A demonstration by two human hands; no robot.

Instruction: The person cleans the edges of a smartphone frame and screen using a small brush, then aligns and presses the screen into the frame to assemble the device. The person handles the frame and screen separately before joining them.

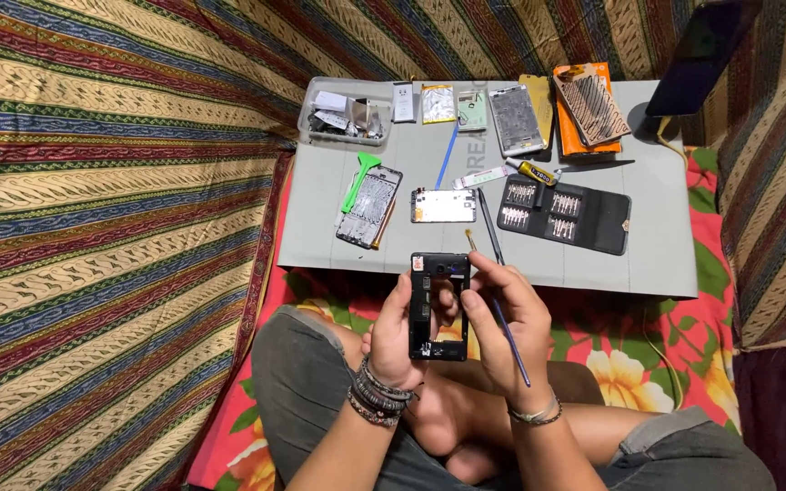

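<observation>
- Fingers of my left hand (399,332) are wrapping around the black phone frame (438,305), gripping it by its left edge and holding it upright over my lap.
- I am closing my right hand (502,323) on a thin blue-handled brush (500,314), pinching it between thumb and fingertips, its bristle tip poking out just above my fingers, past the frame's top right corner.
- I am resting my right index finger on the top edge of the frame.
- Beyond my fingertips, a grey mat (666,255) is lying on the patterned cloth.
- Just past the frame, a small white phone part (444,206) is sitting on the mat.
- Up and to the right of my right hand, a black screwdriver bit case (564,215) is lying open.
- Up and left of my left hand, a green pry tool (359,180) is resting across another opened phone (370,207).
</observation>
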